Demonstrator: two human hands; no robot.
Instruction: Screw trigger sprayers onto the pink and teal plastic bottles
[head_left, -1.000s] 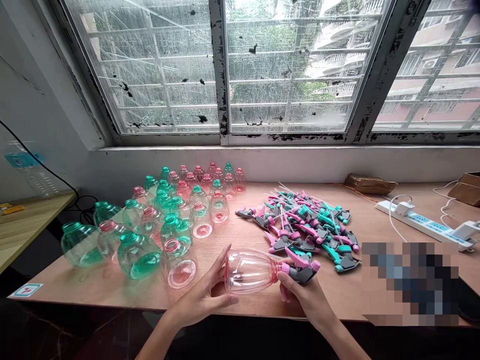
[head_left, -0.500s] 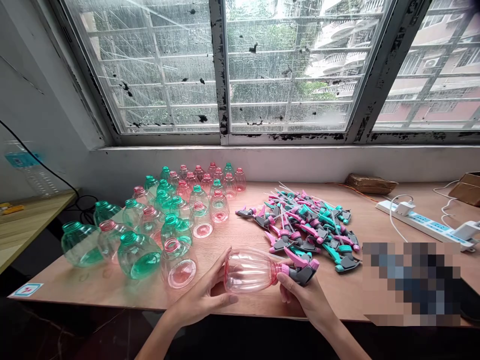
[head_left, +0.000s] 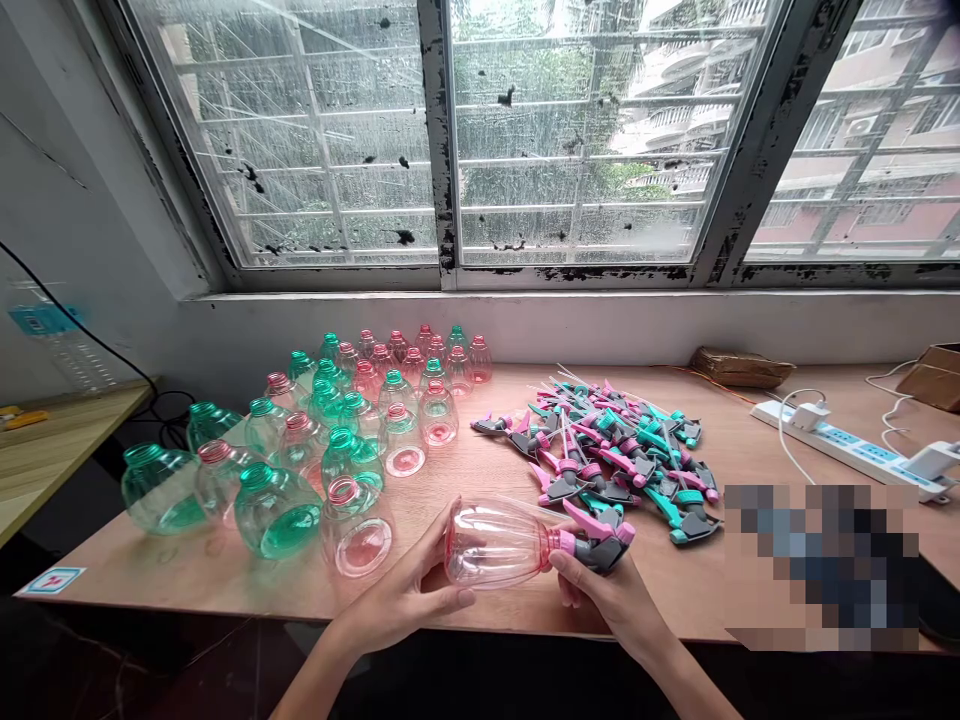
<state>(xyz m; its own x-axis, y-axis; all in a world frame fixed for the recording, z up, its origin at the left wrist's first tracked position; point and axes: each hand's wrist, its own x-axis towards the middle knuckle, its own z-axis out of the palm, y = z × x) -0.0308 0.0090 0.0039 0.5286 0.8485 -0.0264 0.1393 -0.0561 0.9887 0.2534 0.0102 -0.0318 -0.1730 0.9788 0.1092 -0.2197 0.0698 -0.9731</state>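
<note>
1. While the left hand (head_left: 409,592) curls round the base of a transparent pink plastic bottle (head_left: 495,542), I see its fingers behind the bottom end and its thumb stretched out below; whether the thumb touches, I cannot tell.
2. I have the right hand (head_left: 606,592) clamped at the collar of a pink and dark grey plastic trigger sprayer (head_left: 604,546), thumb in front, the other fingers partly hidden.
3. The bottle is held sideways between both hands, over the front part of a light brown wood-look table (head_left: 469,455). Its mouth points to the right and meets the sprayer's collar; how tightly they are joined, I cannot make out.
4. Beyond the right hand I find a heap of pink, teal and dark grey trigger sprayers (head_left: 615,455), several with thin pale tubes sticking out.
5. On the left, I count on many upright transparent pink and green plastic bottles (head_left: 328,402), set close together; a clear bottle with a pink neck (head_left: 360,535) stands near the left hand.
6. Over on the right I see a long white power strip (head_left: 855,450) with white plugs in it, and a brown block (head_left: 740,367) behind.
7. A pixelated patch (head_left: 821,568) hides what lies at the table's right front.
</note>
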